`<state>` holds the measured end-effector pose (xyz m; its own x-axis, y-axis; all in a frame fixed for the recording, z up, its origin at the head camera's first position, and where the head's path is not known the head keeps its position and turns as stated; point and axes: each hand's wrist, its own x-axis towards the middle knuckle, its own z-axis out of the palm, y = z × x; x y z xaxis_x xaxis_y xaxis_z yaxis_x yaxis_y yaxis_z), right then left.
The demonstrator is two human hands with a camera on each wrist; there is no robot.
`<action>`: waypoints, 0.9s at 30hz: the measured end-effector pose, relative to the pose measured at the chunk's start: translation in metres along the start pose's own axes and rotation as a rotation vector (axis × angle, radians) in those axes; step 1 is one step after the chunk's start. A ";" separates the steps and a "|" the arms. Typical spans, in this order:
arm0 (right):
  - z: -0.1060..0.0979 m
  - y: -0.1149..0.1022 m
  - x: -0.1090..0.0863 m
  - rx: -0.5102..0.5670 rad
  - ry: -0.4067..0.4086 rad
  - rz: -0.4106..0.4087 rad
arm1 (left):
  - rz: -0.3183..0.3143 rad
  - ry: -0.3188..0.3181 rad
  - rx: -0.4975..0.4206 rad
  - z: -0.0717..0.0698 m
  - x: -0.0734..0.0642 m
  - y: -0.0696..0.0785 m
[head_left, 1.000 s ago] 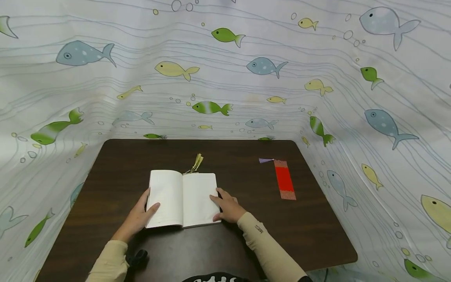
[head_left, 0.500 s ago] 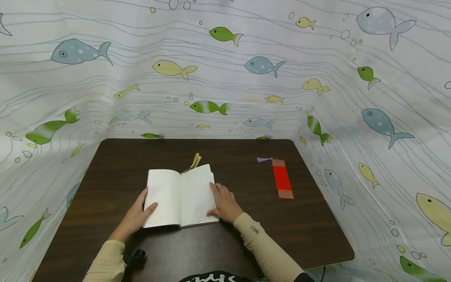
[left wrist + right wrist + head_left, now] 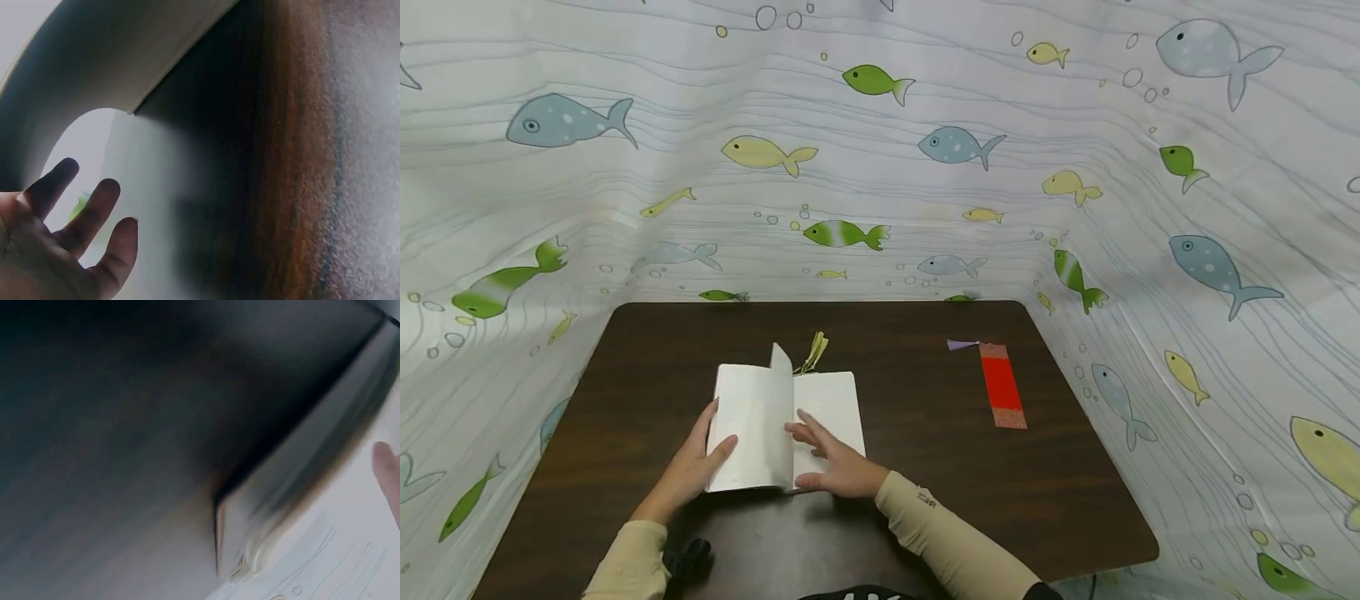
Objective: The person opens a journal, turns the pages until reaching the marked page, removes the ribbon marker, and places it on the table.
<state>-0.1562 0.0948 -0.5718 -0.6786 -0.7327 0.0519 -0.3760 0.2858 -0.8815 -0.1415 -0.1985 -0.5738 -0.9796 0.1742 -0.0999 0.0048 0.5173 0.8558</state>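
An open notebook with pale pages lies on the dark wooden table. My left hand grips its left edge, thumb on the page. Under the raised cover, the left wrist view shows fingers spread. Near the spine a turning leaf stands up, its top corner curving above the page block. My right hand is over the right page, fingers loosely extended toward that leaf. At the right wrist view's edge, one finger shows beside the page block.
A yellow tassel sticks out from the notebook's top. To the right lies a red bookmark with a purple tassel. Fish-patterned cloth surrounds the table's back and sides. A black object is by the left wrist.
The right page has lifted and swung left to the spine, baring the page beneath. My right hand moved left from the right edge along with it. The left hand keeps its grip.
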 end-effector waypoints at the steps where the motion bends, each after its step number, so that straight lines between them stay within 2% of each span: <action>1: 0.003 0.000 0.002 -0.070 -0.040 -0.019 | 0.008 0.000 -0.008 0.001 0.000 0.001; 4: 0.011 0.000 0.005 -0.276 -0.132 -0.071 | 0.040 0.005 -0.049 0.002 0.001 0.004; 6: 0.013 0.000 0.008 -0.350 -0.174 -0.101 | 0.057 0.008 -0.081 0.001 0.002 0.006; 10: 0.015 0.001 0.012 -0.399 -0.206 -0.111 | 0.083 -0.001 -0.152 -0.002 0.001 0.009; 16: 0.014 0.003 0.015 -0.424 -0.207 -0.101 | 0.040 -0.051 -0.255 -0.008 0.001 0.012; 19: 0.012 0.003 0.016 -0.421 -0.215 -0.101 | 0.012 -0.056 -0.209 -0.009 0.001 0.011; 22: 0.010 0.004 0.016 -0.432 -0.212 -0.085 | 0.014 -0.046 -0.151 -0.008 0.002 0.009; 25: 0.007 0.006 0.013 -0.469 -0.208 -0.033 | 0.023 -0.036 -0.117 -0.006 0.003 0.006; 27: 0.003 0.008 0.010 -0.537 -0.202 0.015 | 0.024 -0.033 -0.099 -0.005 0.002 0.004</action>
<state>-0.1635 0.0879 -0.5798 -0.5721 -0.8146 -0.0958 -0.6711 0.5320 -0.5163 -0.1445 -0.2005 -0.5680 -0.9722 0.2142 -0.0945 0.0064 0.4279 0.9038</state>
